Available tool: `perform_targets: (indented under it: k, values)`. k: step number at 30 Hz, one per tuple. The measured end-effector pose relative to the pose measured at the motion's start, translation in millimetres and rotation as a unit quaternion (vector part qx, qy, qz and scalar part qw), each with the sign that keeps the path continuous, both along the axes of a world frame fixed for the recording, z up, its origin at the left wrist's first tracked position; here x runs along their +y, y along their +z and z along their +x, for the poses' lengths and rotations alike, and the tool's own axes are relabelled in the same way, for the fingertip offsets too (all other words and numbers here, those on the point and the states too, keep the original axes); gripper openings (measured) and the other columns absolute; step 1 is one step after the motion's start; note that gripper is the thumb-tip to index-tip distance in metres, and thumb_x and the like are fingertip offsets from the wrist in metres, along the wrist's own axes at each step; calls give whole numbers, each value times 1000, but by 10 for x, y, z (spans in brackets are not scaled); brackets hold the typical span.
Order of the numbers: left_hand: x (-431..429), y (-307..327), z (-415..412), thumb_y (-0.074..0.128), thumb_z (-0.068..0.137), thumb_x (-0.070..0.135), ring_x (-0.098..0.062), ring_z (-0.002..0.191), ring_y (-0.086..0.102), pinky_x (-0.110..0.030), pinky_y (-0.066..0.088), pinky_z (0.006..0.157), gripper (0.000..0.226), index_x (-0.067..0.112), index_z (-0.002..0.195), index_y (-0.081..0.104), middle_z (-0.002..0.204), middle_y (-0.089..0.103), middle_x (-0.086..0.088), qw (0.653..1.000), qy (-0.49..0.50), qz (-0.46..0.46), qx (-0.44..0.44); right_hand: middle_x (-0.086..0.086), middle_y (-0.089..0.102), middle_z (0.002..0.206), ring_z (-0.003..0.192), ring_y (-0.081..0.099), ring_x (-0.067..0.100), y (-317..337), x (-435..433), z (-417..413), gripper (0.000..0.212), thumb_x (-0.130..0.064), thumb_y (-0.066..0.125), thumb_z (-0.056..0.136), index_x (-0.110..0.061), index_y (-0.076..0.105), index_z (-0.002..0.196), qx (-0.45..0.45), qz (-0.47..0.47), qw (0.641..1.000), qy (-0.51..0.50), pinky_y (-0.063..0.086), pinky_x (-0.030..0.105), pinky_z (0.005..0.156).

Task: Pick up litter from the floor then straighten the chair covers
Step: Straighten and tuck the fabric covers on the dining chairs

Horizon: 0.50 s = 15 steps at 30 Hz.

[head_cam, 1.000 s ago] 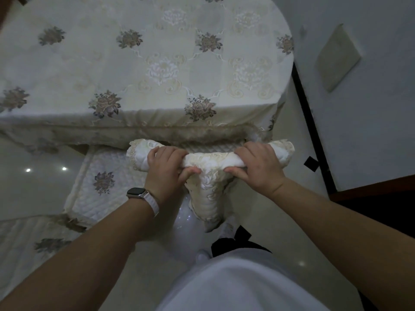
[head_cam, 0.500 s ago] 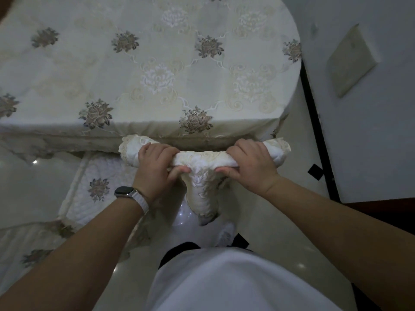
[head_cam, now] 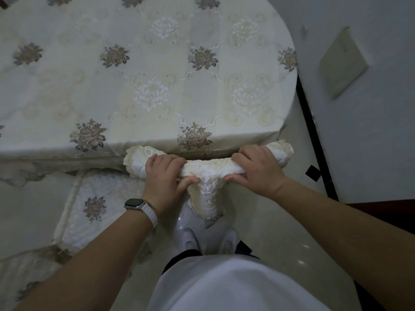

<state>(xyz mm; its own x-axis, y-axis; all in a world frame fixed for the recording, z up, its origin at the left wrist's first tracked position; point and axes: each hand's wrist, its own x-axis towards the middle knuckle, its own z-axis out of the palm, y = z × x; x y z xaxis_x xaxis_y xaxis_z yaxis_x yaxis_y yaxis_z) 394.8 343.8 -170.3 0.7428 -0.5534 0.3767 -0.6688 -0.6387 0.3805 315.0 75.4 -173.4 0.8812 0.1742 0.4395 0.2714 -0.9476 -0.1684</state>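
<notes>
Cream chair cover clenched by my left hand and right hand; straightening step, next tug fabric below grip down.

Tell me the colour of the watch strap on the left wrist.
The strap is white, head view.

no readable text, label, brand, number or sign anywhere in view

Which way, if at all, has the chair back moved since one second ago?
Yes. The chair back, held by the left hand and right hand, has moved toward the table: the seat strip seen earlier between it and the table edge is hidden.
</notes>
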Motion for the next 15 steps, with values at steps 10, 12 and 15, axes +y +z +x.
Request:
perform_targets:
  k: [10,12,15]
  values:
    - [-41,29,-26,37,91,70,-25,98,53,-59,36,98,68,10,101,66,99,64,-7,1000,5,20,16,9,57,86,74,52,28,47,-70,57,60,-66,48,89,-9,65,93,30,-2,999,26,45,38,64]
    - [-45,58,-41,35,91,71,-25,100,52,-60,36,99,69,11,102,67,101,64,-6,999,11,28,26,9,57,85,74,52,28,53,-74,52,60,-66,47,89,-10,65,91,31,-4,999,25,44,37,64]
    - [-72,109,-95,34,92,69,-26,102,52,-60,36,100,67,12,105,67,104,64,-6,997,24,58,34,8,57,84,74,52,28,78,-60,51,59,-67,45,89,-11,64,91,35,-8,999,26,39,35,64]
